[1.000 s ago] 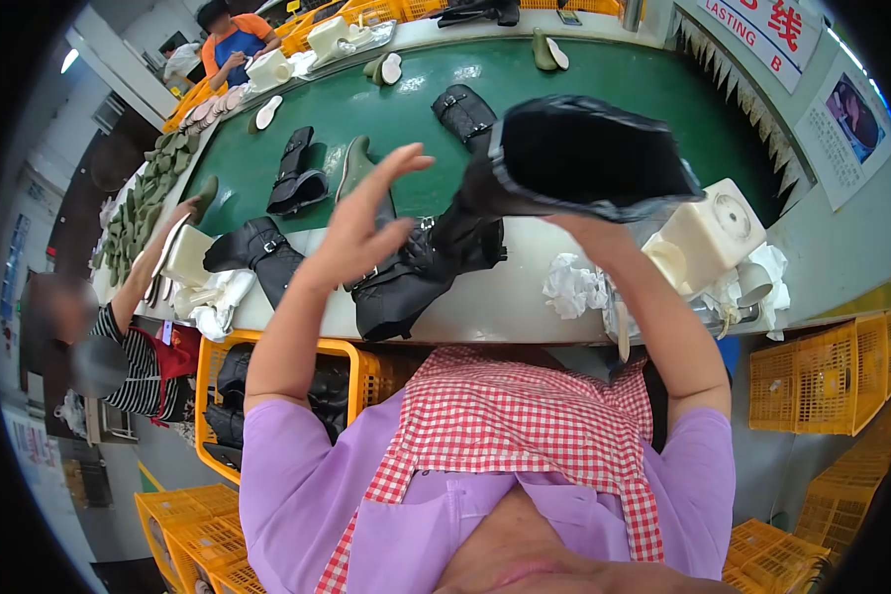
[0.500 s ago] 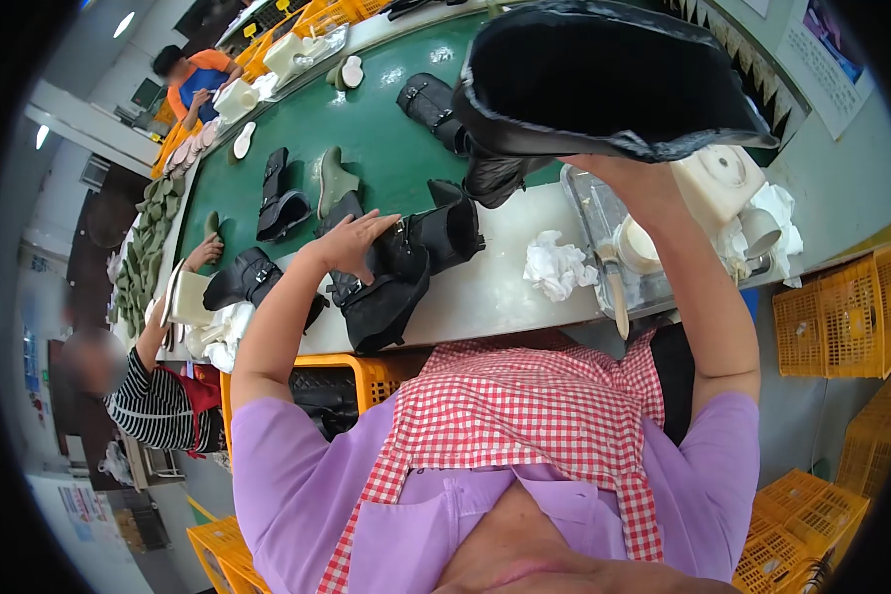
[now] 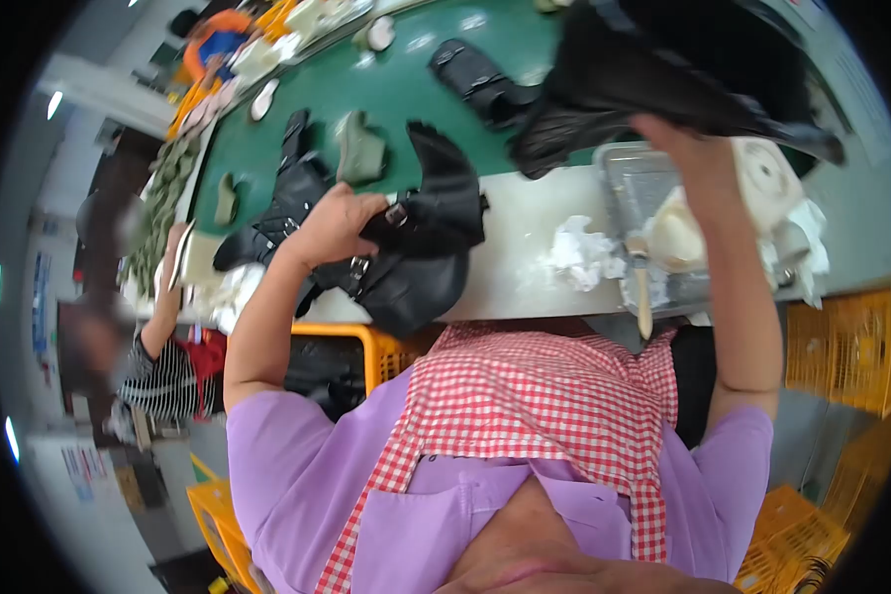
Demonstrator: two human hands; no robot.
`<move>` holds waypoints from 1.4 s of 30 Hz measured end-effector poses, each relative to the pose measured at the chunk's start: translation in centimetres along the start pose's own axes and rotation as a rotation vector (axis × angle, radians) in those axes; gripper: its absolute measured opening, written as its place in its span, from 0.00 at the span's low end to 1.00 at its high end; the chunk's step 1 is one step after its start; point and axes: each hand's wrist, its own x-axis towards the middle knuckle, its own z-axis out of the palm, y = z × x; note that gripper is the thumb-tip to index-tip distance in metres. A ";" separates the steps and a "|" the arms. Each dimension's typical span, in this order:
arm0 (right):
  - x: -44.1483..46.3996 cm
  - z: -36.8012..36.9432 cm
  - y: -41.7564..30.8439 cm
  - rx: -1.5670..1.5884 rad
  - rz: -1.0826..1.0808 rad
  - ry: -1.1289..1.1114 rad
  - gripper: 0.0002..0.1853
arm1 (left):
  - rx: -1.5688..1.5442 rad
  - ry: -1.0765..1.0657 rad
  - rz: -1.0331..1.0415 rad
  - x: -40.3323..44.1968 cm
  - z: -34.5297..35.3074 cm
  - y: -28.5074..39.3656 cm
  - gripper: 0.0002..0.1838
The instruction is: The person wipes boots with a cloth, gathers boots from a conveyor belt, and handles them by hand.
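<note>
My left hand (image 3: 339, 226) is closed on a black buckled boot (image 3: 436, 203) over the near edge of the bench, its fingers and thumb at the boot's strap. Another black boot (image 3: 416, 287) lies just below it. At the upper right, my right hand (image 3: 691, 148) grips a large black boot (image 3: 663, 79) that is lifted above the bench; the boot is blurred and hides part of that hand. More black boots lie left of my left hand, and one (image 3: 480, 84) rests on the green surface.
Green boot parts (image 3: 361, 148) lie on the green surface (image 3: 406, 89). On the right are a metal tray (image 3: 629, 168), a brush (image 3: 643, 297), crumpled paper (image 3: 584, 252) and a white container (image 3: 762, 178). A yellow crate (image 3: 371, 361) holds dark boots. Co-workers are at the left.
My left hand has closed on a black boot, which has turned so its toe points up. The large boot in my right hand has moved right and tilted. The view has shifted.
</note>
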 end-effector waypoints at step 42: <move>0.7 -2.3 2.3 0.137 -0.052 -0.010 0.12 | -0.334 -0.245 -0.445 -11.8 5.1 7.7 0.22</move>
